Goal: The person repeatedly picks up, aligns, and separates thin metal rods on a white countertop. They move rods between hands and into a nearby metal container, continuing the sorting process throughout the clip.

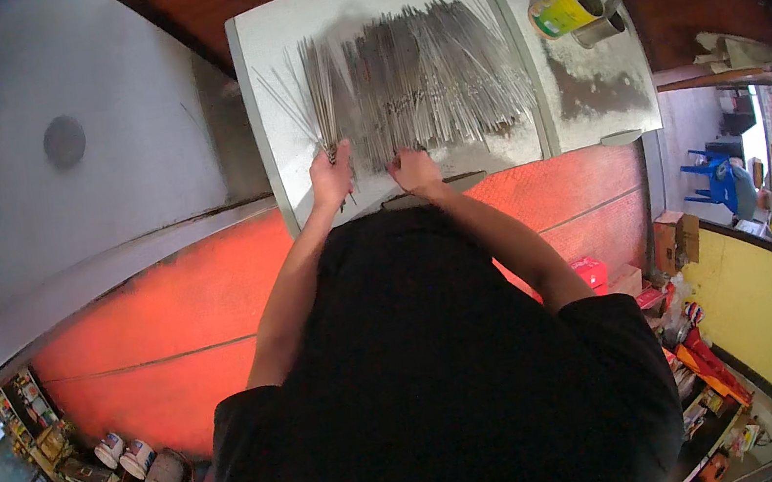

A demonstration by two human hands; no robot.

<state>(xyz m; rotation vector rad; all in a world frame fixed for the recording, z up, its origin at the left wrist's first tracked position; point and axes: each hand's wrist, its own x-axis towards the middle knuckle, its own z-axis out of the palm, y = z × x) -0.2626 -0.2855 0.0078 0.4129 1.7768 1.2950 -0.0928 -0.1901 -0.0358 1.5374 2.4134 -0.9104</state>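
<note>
A wide layer of thin grey sticks (432, 77) lies spread over a pale board (266, 51). My left hand (331, 176) is closed around the lower end of a small bunch of these sticks (318, 93), which fans upward from my fist. My right hand (413, 169) rests with fingers down on the near ends of the spread sticks, just right of the left hand. Both forearms reach up from my black shirt at the bottom.
A yellow can (563, 9) and a grey can (601, 27), both holding sticks, stand on a second dusty board (596, 88) at the right. An orange-red floor (180, 319) lies below. A grey wall is at the left, clutter and a blue chair at the right.
</note>
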